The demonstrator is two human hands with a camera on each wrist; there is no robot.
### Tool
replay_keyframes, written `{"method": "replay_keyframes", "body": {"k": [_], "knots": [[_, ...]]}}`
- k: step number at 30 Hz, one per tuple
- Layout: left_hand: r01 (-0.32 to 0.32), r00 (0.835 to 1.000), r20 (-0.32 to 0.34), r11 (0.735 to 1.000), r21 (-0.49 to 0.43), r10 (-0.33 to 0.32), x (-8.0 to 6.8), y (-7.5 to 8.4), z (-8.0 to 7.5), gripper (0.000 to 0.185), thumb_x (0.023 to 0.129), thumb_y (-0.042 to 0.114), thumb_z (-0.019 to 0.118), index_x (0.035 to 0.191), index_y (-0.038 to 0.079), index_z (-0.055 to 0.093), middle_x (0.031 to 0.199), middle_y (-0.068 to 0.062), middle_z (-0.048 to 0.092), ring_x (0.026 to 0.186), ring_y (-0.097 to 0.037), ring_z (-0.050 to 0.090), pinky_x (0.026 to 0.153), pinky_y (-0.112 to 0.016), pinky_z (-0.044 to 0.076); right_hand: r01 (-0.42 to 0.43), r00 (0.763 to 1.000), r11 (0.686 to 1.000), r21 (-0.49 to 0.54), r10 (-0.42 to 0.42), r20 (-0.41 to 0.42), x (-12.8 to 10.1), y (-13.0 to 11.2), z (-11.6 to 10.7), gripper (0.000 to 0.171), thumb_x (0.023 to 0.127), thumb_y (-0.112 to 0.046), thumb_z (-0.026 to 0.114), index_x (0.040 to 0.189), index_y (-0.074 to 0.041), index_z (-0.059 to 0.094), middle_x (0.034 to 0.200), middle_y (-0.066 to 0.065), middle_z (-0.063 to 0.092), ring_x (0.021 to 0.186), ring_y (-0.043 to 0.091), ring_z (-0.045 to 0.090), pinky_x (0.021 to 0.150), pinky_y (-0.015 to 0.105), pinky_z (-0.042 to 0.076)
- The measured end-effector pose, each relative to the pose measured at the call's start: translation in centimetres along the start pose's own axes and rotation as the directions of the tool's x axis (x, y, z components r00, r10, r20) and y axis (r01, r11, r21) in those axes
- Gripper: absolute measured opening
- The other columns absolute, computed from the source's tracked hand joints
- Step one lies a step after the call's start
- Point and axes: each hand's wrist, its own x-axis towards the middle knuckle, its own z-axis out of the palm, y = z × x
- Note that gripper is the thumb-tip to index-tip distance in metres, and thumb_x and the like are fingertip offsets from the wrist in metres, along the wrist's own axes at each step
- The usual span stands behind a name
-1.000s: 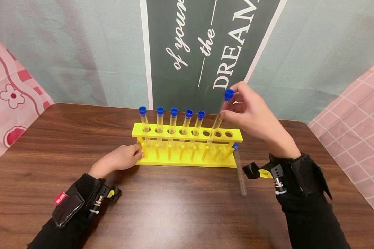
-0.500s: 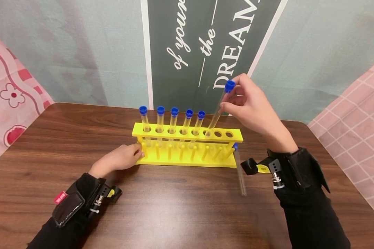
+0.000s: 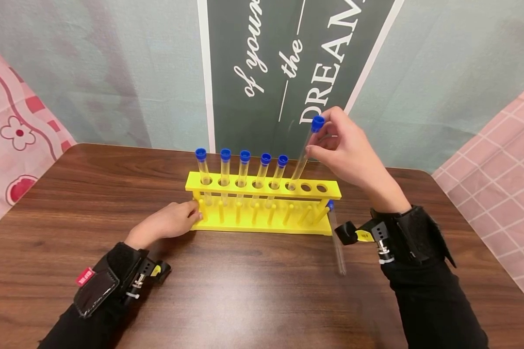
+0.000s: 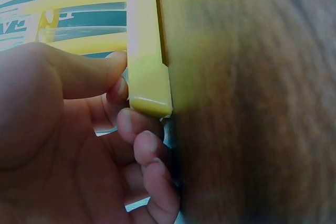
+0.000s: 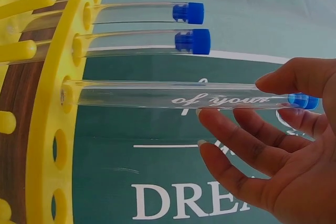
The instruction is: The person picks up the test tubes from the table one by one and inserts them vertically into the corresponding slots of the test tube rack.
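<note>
A yellow test tube rack (image 3: 262, 226) stands on the table in the head view. Several clear test tubes with blue caps, one of them this tube (image 3: 242, 167), fill its holes from the left. My left hand (image 3: 168, 222) grips the left end of the rack's base, thumb on top, seen close in the left wrist view. Between thumb and fingers, my right hand (image 3: 351, 152) pinches another capped test tube (image 3: 300, 167) near its cap. That tube leans to the right, its rounded bottom at the hole beside the row; the right wrist view shows this tube (image 5: 131, 94) entering the rim.
One more capped test tube (image 3: 338, 252) lies on the brown wooden table (image 3: 253, 295), just off the rack's right end. Two unfilled holes are at the right of the upper bar (image 3: 313, 193). A printed cloth (image 3: 157, 72) hangs behind the table.
The right hand has raised its test tube, then brought it slightly left and down, so the bottom now meets the hole's rim from above. The left hand and rack stay in place.
</note>
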Motion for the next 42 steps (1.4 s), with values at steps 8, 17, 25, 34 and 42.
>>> {"method": "replay_keyframes", "body": {"k": [8,17,25,34,42], "knots": [[0.006,1.0,0.003,1.0,-0.002,-0.006,0.0,0.0,0.0,0.016,0.095,0.014,0.046,0.082,0.004,0.046,0.064,-0.003,0.037,0.058,-0.016,0.039,0.056,-0.029,0.034,-0.029,0.999,1.0,-0.01,0.029,0.042,-0.3,0.4,0.5,0.027,0.084,0.0,0.06,0.103,-0.001,0.04,0.089,0.014,0.056,0.076,0.025,0.061,0.069,0.021,0.048],[0.004,1.0,0.004,1.0,-0.003,-0.004,0.0,0.0,0.0,0.017,0.095,0.014,0.045,0.082,0.004,0.046,0.064,-0.003,0.037,0.058,-0.016,0.039,0.056,-0.029,0.034,-0.073,0.993,0.997,-0.016,0.074,0.091,-0.7,1.2,1.3,0.028,0.085,0.001,0.058,0.106,0.0,0.04,0.091,0.015,0.057,0.082,0.025,0.06,0.075,0.035,0.048],[-0.004,1.0,0.0,1.0,-0.001,0.004,0.0,0.0,0.1,0.017,0.096,0.014,0.045,0.081,0.005,0.045,0.064,-0.002,0.036,0.057,-0.016,0.038,0.056,-0.029,0.033,-0.099,0.987,0.993,-0.071,0.107,0.121,-0.8,2.4,2.2,0.027,0.084,-0.001,0.054,0.107,-0.001,0.04,0.09,0.013,0.057,0.08,0.023,0.059,0.067,0.034,0.046],[-0.005,1.0,-0.004,1.0,-0.007,0.005,0.0,0.0,0.1,0.017,0.096,0.014,0.045,0.081,0.005,0.046,0.064,-0.003,0.037,0.057,-0.016,0.038,0.055,-0.028,0.033,-0.116,0.983,0.989,-0.089,0.127,0.133,-1.0,3.1,2.8,0.027,0.084,-0.002,0.057,0.105,-0.001,0.041,0.09,0.014,0.057,0.082,0.025,0.06,0.074,0.039,0.048],[-0.004,1.0,0.001,1.0,-0.003,0.004,0.0,0.0,0.0,0.017,0.096,0.014,0.045,0.082,0.005,0.046,0.064,-0.003,0.036,0.057,-0.016,0.038,0.056,-0.029,0.033,-0.127,0.978,0.987,-0.097,0.141,0.156,-1.2,3.3,3.0,0.024,0.085,-0.003,0.058,0.103,-0.001,0.042,0.089,0.015,0.057,0.083,0.025,0.059,0.074,0.039,0.048]]}}
